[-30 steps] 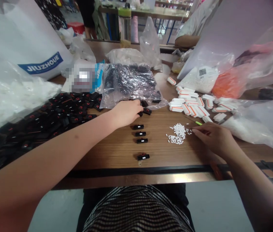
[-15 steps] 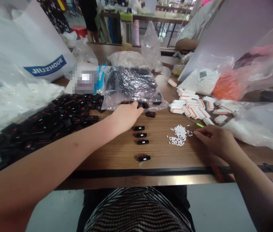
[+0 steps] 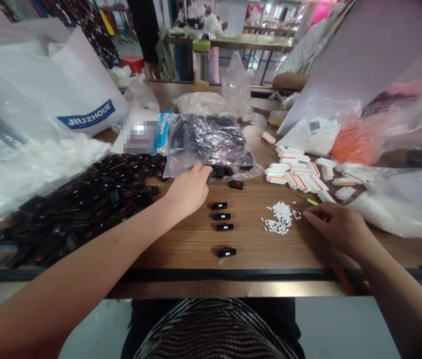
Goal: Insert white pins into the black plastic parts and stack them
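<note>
My left hand (image 3: 190, 188) is closed at the near edge of a clear plastic bag (image 3: 211, 134) full of black connector housings. Its fingertips are curled downward, so anything in them is hidden. My right hand (image 3: 340, 227) is closed around a thin tool with a bright green handle (image 3: 312, 202), its slim shaft pointing up and left. Thumb and forefinger sit just right of a heap of tiny white plugs (image 3: 281, 212). Between the hands, several black connector housings (image 3: 225, 227) stand in a column, each showing two white dots. A single black housing (image 3: 237, 184) lies nearer the bag.
A large pile of black housings (image 3: 95, 199) covers the left side. White pieces with orange stripes (image 3: 301, 172) lie at the back right, beside bags of white parts (image 3: 401, 199) and orange parts (image 3: 353, 144). A bottle (image 3: 201, 65) stands behind. Another person's arm (image 3: 291, 80) rests beyond.
My left hand has drawn back slightly from the bag's mouth, toward me and to the left. The right hand keeps its place by the white plugs. The whole view has shifted a little.
</note>
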The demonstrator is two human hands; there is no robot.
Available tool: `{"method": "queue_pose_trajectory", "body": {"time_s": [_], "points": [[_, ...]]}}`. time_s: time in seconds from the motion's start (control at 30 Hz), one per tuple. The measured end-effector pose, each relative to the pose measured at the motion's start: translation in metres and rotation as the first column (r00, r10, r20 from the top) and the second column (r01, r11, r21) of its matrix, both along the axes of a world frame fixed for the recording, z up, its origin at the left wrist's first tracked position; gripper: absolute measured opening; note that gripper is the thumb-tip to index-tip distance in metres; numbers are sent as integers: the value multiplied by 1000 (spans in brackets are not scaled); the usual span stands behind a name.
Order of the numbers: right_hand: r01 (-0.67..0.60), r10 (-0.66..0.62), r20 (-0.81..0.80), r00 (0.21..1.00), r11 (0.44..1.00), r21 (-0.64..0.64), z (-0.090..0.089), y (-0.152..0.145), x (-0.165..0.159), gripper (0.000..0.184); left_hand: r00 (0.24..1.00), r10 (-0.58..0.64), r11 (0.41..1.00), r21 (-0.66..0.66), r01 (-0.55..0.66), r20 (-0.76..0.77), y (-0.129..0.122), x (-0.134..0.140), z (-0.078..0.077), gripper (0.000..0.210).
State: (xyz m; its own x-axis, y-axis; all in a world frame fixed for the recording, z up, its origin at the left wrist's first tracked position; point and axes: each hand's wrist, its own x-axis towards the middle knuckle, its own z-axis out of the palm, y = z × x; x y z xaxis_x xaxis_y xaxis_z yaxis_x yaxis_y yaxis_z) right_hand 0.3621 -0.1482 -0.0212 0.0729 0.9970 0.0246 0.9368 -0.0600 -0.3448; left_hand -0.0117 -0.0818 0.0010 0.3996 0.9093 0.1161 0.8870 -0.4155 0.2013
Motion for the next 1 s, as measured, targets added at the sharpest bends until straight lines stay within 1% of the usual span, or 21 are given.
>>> {"method": "queue_pose_trajectory", "body": {"time_s": [0.13, 0.27, 0.37, 0.43, 0.5, 0.6, 0.73, 0.83, 0.93, 1.0], "points": [[2, -2, 4, 1000, 1000, 6, -1, -2, 1, 28, 989, -13, 1000, -19, 16, 148, 3, -11, -8, 36], [-60, 57, 69, 996, 997, 47, -3, -4, 1, 29, 974, 4, 1000, -26, 2, 226, 4, -17, -10, 34], [-41, 34, 107, 994, 997, 66, -6, -6, 0, 30, 959, 18, 999, -32, -9, 282, 3, -18, -13, 32], [-3, -2, 82, 997, 998, 65, -7, -7, 0, 30, 949, 44, 999, -37, -34, 311, 1, -17, -15, 31], [29, -30, 17, 999, 998, 62, -7, -7, 0, 31, 937, 55, 998, -37, -45, 345, -1, -15, -18, 29], [82, -79, -72, 994, 995, 50, -9, -6, 0, 30, 918, 34, 999, -26, -26, 396, -5, -11, -22, 25], [121, -118, -95, 988, 992, 35, -9, -5, -1, 34, 875, 35, 999, -42, -17, 483, -7, -8, -30, 24], [142, -139, -85, 987, 989, 30, -4, -5, -3, 35, 821, 104, 993, -106, -53, 561, -7, -10, -35, 27], [166, -159, -88, 983, 983, 79, 10, -4, -10, 36, 796, 144, 986, -156, -63, 588, -7, -14, -37, 22], [108, -96, -96, 991, 986, 128, 22, -1, -24, 35, 788, 144, 983, -177, -46, 599, -9, -14, -38, 19]]}}
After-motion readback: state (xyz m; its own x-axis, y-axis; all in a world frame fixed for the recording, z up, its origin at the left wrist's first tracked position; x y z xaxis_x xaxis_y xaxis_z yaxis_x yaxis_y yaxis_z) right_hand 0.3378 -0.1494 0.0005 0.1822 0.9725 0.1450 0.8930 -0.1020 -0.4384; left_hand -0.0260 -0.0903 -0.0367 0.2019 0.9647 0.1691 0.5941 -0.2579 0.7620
